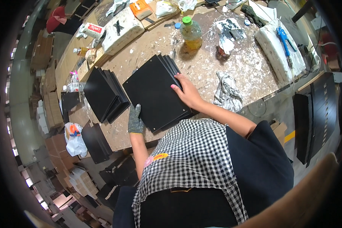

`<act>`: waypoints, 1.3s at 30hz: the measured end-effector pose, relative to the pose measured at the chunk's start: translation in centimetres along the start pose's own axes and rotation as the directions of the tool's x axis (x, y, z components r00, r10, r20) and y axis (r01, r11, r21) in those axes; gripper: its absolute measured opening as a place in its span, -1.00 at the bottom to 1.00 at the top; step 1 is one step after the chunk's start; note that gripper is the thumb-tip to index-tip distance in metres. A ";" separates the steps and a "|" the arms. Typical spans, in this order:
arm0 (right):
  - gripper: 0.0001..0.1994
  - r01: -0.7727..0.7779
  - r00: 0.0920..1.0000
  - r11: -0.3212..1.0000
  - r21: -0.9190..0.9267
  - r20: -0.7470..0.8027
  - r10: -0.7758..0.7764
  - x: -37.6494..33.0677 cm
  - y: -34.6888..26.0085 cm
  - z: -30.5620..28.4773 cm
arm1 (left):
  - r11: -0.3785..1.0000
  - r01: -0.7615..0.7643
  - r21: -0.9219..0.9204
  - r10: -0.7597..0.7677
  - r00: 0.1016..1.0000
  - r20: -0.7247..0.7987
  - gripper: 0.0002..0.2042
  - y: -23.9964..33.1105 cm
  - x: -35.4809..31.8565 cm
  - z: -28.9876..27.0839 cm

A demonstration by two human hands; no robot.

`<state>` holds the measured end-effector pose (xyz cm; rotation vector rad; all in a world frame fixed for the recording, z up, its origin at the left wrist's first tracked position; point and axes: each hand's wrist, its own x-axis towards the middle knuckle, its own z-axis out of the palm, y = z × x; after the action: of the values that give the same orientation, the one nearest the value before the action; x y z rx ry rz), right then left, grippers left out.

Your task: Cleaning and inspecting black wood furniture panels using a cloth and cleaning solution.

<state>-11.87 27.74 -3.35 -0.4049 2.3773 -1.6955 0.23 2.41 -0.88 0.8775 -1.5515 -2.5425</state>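
Note:
A stack of flat black square panels with small holes at the corners lies on the table in front of me. My left hand, in a grey knit glove, grips its left edge near the front corner, the thumb over the top and the other fingers mostly hidden. Bare, my right hand holds the stack's right side with its fingers along the stepped panel edges. Beside it to the left rests a second, fanned-out stack of black panels.
Beyond the stack stands a green-capped bottle of yellow liquid. A crumpled cloth lies to the right. A blue glue gun rests on a white block. More black panels lean at the table's left edge, near a plastic bag.

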 end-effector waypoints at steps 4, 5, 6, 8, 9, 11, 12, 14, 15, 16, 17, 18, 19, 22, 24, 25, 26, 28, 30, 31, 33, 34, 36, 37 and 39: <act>-0.47 0.074 0.997 0.997 -0.028 0.019 -0.074 -0.3 0.3 0.3 | 1.000 -0.001 -0.003 0.001 1.000 -0.019 -0.43 0.0 -0.2 -0.1; -0.47 0.089 0.996 0.995 -0.052 0.030 -0.088 -0.2 0.2 0.2 | 1.000 -0.003 -0.004 0.003 1.000 -0.022 -0.43 -0.1 -0.3 -0.2; -0.48 0.021 1.000 0.997 -0.078 -0.004 -0.021 -0.2 -0.3 -0.5 | 1.000 -0.010 -0.009 0.009 0.999 -0.041 -0.45 -0.2 -0.4 -0.4; -0.47 0.020 0.999 0.997 -0.075 -0.034 -0.023 -0.1 0.7 -0.5 | 1.000 -0.015 -0.016 0.014 0.998 -0.065 -0.46 -0.7 -0.5 -1.0; -0.47 0.018 0.997 0.997 -0.071 -0.068 -0.022 -0.1 1.2 -0.5 | 0.997 0.050 -0.054 -0.055 0.993 -0.107 -0.48 -0.9 -0.5 -1.5; -0.48 -0.034 0.999 0.998 -0.054 -0.002 0.034 -0.6 1.8 -0.8 | 0.988 0.118 -0.096 -0.131 0.980 -0.147 -0.49 -1.5 -0.8 -2.1; -0.49 -0.021 0.999 0.998 -0.064 0.032 0.024 -1.0 1.8 -0.8 | 0.988 0.117 -0.103 -0.134 0.975 -0.178 -0.51 -1.9 -1.0 -2.1; -0.50 0.004 0.999 0.998 -0.055 0.043 -0.001 -1.3 1.7 -1.1 | 0.986 0.123 -0.111 -0.144 0.967 -0.209 -0.53 -2.2 -1.3 -1.8; -0.50 -0.003 0.999 0.998 -0.058 0.043 0.006 -1.4 1.4 -1.1 | 0.979 0.134 -0.155 -0.163 0.968 -0.192 -0.52 -2.2 -1.5 -1.5; -0.48 0.069 0.997 0.979 -0.190 0.045 -0.062 -1.5 1.1 -1.0 | 0.969 0.145 -0.199 -0.180 0.968 -0.174 -0.51 -2.2 -1.7 -1.2; -0.47 0.144 0.989 0.938 -0.316 0.057 -0.133 -1.5 0.9 -1.0 | 0.969 0.148 -0.200 -0.183 0.968 -0.174 -0.51 -2.2 -1.7 -1.1; -0.44 0.167 0.986 0.927 -0.335 0.060 -0.156 -1.7 0.9 -0.9 | 0.964 0.155 -0.215 -0.190 0.970 -0.154 -0.50 -2.2 -1.8 -1.0; -0.44 0.166 0.986 0.927 -0.337 0.060 -0.155 -1.9 0.9 -0.9 | 0.960 0.162 -0.230 -0.196 0.971 -0.135 -0.50 -2.2 -1.8 -0.9; -0.42 0.205 0.979 0.891 -0.406 0.104 -0.177 -2.3 0.6 -0.9 | 0.961 0.159 -0.227 -0.192 0.973 -0.131 -0.54 -2.6 -1.8 -1.5; -0.40 0.171 0.980 0.924 -0.341 0.153 -0.125 -2.1 0.0 -1.5 | 0.959 0.158 -0.234 -0.194 0.971 -0.138 -0.54 -2.9 -1.8 -2.0; -0.40 0.175 0.979 0.923 -0.342 0.156 -0.128 -2.2 -0.2 -1.7 | 0.958 0.160 -0.238 -0.198 0.969 -0.145 -0.53 -3.0 -1.8 -2.2; -0.39 0.154 0.982 0.941 -0.301 0.154 -0.112 -2.3 -0.1 -1.8 | 0.958 0.159 -0.239 -0.197 0.970 -0.144 -0.53 -2.8 -1.9 -2.0; -0.39 0.134 0.983 0.956 -0.261 0.154 -0.096 -2.6 -0.2 -2.0 | 0.979 0.128 -0.159 -0.159 0.967 -0.201 -0.55 -2.3 -2.1 -1.5; -0.33 0.238 0.954 0.935 -0.264 0.242 -0.175 -3.5 -0.4 -2.0 | 0.991 0.094 -0.100 -0.114 0.968 -0.223 -0.55 -2.3 -2.4 -1.9; -0.33 0.240 0.954 0.934 -0.264 0.244 -0.176 -4.0 -0.5 -1.7 | 0.997 0.062 -0.036 -0.069 0.968 -0.240 -0.55 -2.4 -2.6 -2.1; -0.25 0.244 0.938 0.925 -0.291 0.314 -0.148 -4.9 -0.3 -1.1 | 0.997 0.075 -0.001 -0.073 0.969 -0.235 -0.55 -1.6 -4.1 0.0; -0.17 0.238 0.923 0.916 -0.324 0.370 -0.109 -5.0 -0.1 -1.1 | 0.996 0.087 0.035 -0.076 0.970 -0.233 -0.55 -1.3 -4.6 0.8; -0.16 0.225 0.911 0.901 -0.370 0.408 -0.060 -5.4 -1.6 -1.2 | 0.993 0.070 0.092 -0.046 0.969 -0.241 -0.54 -1.7 -4.6 0.1; -0.16 0.212 0.898 0.883 -0.418 0.441 -0.008 -5.6 -2.2 -1.2 | 0.987 0.055 0.149 -0.016 0.969 -0.247 -0.53 -1.9 -4.5 -0.3; -0.18 0.215 0.901 0.879 -0.426 0.434 -0.010 -6.0 -2.3 -1.0 | 0.990 0.071 0.122 -0.043 0.975 -0.219 -0.52 -1.7 -4.1 -1.2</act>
<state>-6.27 29.92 -0.90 -0.9045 2.4268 -0.9119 4.66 3.54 -0.85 1.1845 -1.6585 -2.3099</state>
